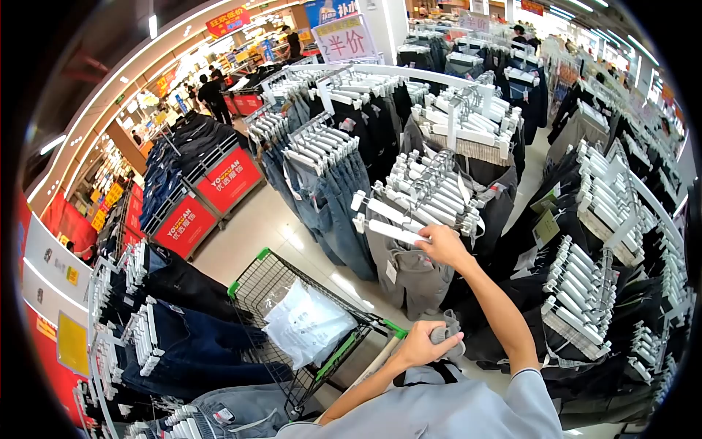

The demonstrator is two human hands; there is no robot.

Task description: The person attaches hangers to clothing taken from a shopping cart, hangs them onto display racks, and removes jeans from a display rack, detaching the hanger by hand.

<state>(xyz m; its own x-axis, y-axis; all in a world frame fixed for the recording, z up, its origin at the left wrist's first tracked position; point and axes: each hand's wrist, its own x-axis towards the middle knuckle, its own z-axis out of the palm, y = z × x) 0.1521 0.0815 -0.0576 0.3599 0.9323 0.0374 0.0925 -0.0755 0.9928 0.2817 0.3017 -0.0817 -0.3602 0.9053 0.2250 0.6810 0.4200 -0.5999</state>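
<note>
Head view: aisle of clothing racks, a person's two bare hands at centre.
Right hand (pixel 444 246): arm stretched forward; thumb and fingers appear to pinch the near end of a white bar-shaped plastic hanger (pixel 395 231).
Left hand (pixel 422 344): fingers curled closed around bunched soft grey cloth (pixel 450 329), low before the body; whether the cloth is part of a larger garment cannot be told.
Hanger position: front of a dense row of white hangers, above grey fabric trousers (pixel 420 282) hanging from that row.
Hanger handling: probably light, stiff, smooth and a little slippery; best held by the bar, near its middle for balance.
Trousers handling: likely soft and limp, swinging freely; waistband the surest hold.
Cart: black wire shopping cart with green corners (pixel 245 307), left of the hands, bearing a pale, crinkled plastic bag (pixel 307 322).
Left stock: dark-blue denim jeans (pixel 194 340) on white hangers beside the cart.
Forward stock: faded blue denim jeans (pixel 329 208), left of the grey trousers.
Signage: white placard with red lettering (pixel 346 40) above the far racks.
</note>
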